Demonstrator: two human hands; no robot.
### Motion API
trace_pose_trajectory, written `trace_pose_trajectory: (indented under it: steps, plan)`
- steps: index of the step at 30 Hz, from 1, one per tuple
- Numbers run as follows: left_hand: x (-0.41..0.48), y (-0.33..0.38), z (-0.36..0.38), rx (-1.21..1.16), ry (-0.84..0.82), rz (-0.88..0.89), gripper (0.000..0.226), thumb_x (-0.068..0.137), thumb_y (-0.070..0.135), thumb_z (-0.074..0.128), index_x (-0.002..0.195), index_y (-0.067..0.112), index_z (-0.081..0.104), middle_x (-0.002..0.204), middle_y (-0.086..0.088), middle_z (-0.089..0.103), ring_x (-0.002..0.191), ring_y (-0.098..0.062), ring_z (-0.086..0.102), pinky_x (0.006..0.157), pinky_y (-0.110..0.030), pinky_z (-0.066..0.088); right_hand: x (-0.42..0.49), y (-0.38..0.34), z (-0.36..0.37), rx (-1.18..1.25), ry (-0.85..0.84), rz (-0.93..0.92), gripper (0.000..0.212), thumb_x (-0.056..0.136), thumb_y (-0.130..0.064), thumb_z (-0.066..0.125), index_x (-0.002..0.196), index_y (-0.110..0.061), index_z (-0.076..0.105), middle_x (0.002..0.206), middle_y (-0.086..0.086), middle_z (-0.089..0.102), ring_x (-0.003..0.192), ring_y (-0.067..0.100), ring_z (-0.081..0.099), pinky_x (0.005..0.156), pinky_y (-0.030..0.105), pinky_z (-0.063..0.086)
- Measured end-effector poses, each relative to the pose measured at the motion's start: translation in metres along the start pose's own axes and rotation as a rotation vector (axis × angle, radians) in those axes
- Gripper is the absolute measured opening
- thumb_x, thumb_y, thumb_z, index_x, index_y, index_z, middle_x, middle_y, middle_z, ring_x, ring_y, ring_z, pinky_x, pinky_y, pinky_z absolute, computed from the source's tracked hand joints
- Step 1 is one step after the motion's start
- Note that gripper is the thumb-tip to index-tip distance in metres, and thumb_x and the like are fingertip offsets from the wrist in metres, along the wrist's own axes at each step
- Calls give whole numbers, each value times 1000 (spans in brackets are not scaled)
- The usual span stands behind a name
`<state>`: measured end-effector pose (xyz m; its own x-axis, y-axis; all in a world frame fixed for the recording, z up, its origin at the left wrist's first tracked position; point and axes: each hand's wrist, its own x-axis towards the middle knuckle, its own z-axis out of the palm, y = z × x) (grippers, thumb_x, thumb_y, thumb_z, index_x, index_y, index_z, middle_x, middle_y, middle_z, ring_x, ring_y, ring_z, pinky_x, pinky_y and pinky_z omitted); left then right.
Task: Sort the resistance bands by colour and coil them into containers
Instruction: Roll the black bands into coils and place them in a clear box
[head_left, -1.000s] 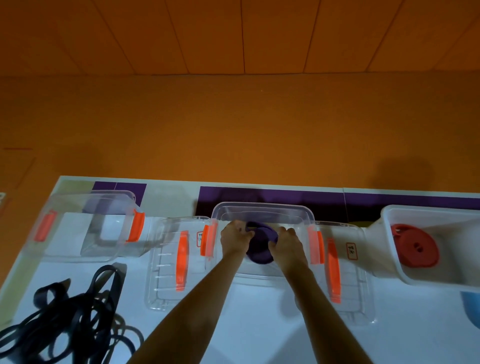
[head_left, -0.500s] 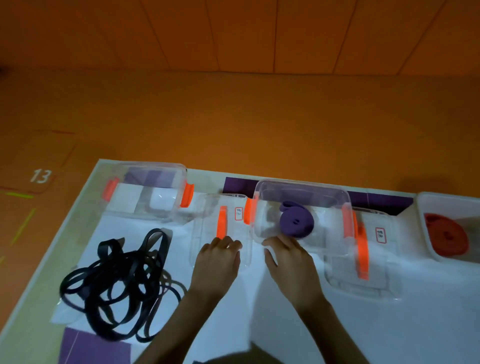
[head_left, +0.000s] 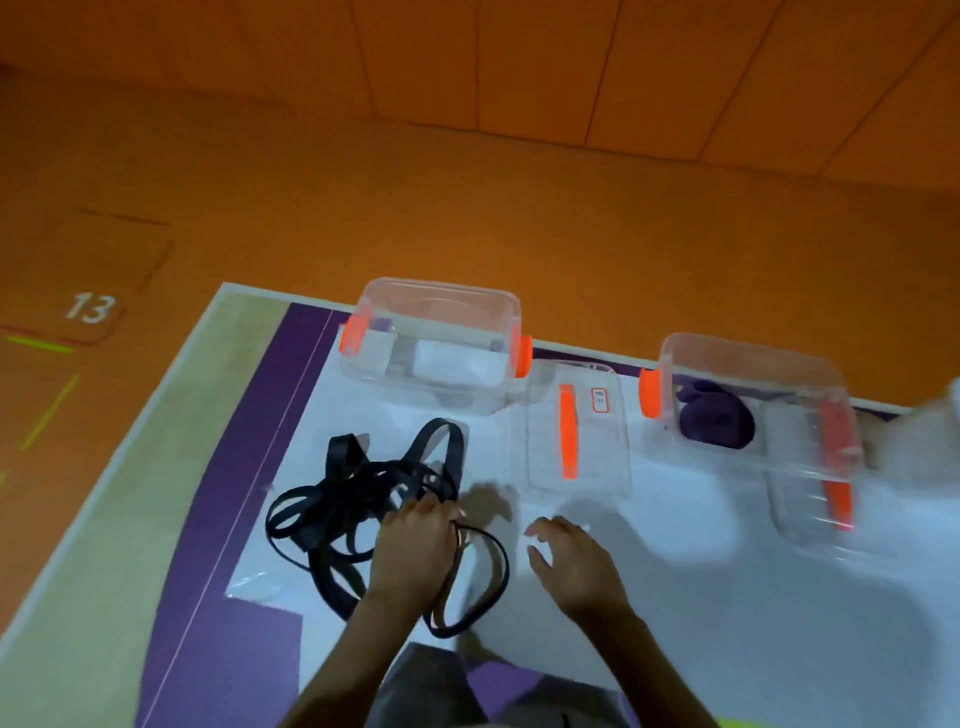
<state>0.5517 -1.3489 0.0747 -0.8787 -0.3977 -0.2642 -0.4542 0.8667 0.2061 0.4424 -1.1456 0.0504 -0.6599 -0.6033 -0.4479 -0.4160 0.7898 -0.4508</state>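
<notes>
A tangle of black resistance bands (head_left: 358, 499) lies on the white sheet at the left. My left hand (head_left: 415, 545) rests on its right side, fingers curled down into the bands, and one loop (head_left: 488, 577) runs out from under the palm. My right hand (head_left: 571, 561) hovers over the sheet to the right, fingers spread and holding nothing. A coiled purple band (head_left: 717, 423) lies inside a clear container with orange latches (head_left: 748, 358) at the back right. A second clear container (head_left: 441, 312) at the back left holds no band.
A clear lid with an orange handle (head_left: 571, 431) lies flat between the two containers. Another lid (head_left: 815, 499) lies partly under the purple band's container. The table's left edge (head_left: 130, 441) runs diagonally, with orange floor beyond it.
Both hands have drawn back from the container with the purple coil. My left hand has moved left onto the black bands, my right hand towards me. The view has swung left.
</notes>
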Motion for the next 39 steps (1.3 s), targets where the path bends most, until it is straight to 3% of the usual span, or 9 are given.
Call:
trace_pose_trajectory:
  steps: [5, 8, 11, 14, 18, 21, 30, 35, 39]
  plan:
    - [-20, -69, 9, -40, -66, -61, 29, 103, 23, 46, 117, 22, 70, 116, 0, 69, 112, -25, 65, 90, -38, 53, 26, -59, 51, 202, -92, 92, 42, 104, -42, 64, 142, -25, 60, 132, -2, 66, 124, 18, 62, 103, 32, 49]
    - [-26, -95, 12, -61, -109, -94, 30, 104, 26, 47, 124, 25, 68, 122, 1, 66, 116, -22, 62, 93, -36, 52, 44, -89, 71, 306, -46, 118, 43, 98, -39, 72, 137, -22, 66, 124, -1, 70, 115, 17, 65, 94, 29, 51]
    - [-29, -111, 16, -119, -129, -108, 29, 103, 27, 51, 128, 27, 65, 125, 2, 65, 118, -21, 61, 94, -34, 52, 55, -107, 84, 260, 2, 169, 16, 98, -30, 70, 106, -17, 72, 101, 0, 70, 94, 19, 67, 80, 32, 53]
    - [-27, -118, 20, -260, -168, -99, 36, 104, 25, 55, 139, 24, 58, 131, -2, 64, 123, -23, 61, 96, -35, 54, 59, -109, 89, 346, 81, 217, 26, 101, -20, 63, 77, -11, 65, 76, 2, 67, 69, 16, 64, 65, 30, 50]
    - [-20, -115, 24, -514, -184, -68, 58, 102, 14, 59, 156, 22, 40, 133, -9, 66, 123, -26, 64, 102, -38, 54, 48, -114, 69, 806, 79, 271, 4, 100, -12, 71, 101, -10, 75, 79, 11, 79, 82, 30, 79, 74, 36, 64]
    - [-9, -104, 21, -760, -217, -41, 81, 98, 9, 68, 164, 27, 25, 134, 11, 60, 126, -8, 58, 110, -29, 48, 38, -119, 43, 1090, 115, 314, 22, 99, -11, 74, 118, -18, 66, 87, 20, 79, 84, 34, 80, 68, 39, 66]
    - [20, -91, 9, -1019, -225, -44, 64, 84, -5, 79, 139, 24, 61, 110, -2, 73, 104, -17, 71, 99, -30, 57, 18, -120, 4, 1497, 243, 319, 22, 99, -19, 73, 111, -1, 74, 101, 20, 79, 89, 28, 77, 75, 34, 63]
    - [26, -96, -5, -1292, -213, -111, 57, 87, -20, 68, 130, 16, 64, 97, -9, 66, 96, -32, 73, 89, -53, 63, 22, -116, 6, 1492, 211, 320, 22, 98, -17, 75, 118, -7, 74, 109, 16, 79, 89, 20, 75, 75, 26, 61]
    - [31, -106, -19, -1282, -204, -148, 57, 91, -12, 67, 136, 21, 58, 99, -7, 69, 85, -17, 74, 77, -29, 62, 26, -112, 13, 1219, 212, 382, 20, 97, -4, 72, 114, -15, 74, 108, 12, 72, 79, 14, 75, 63, 20, 59]
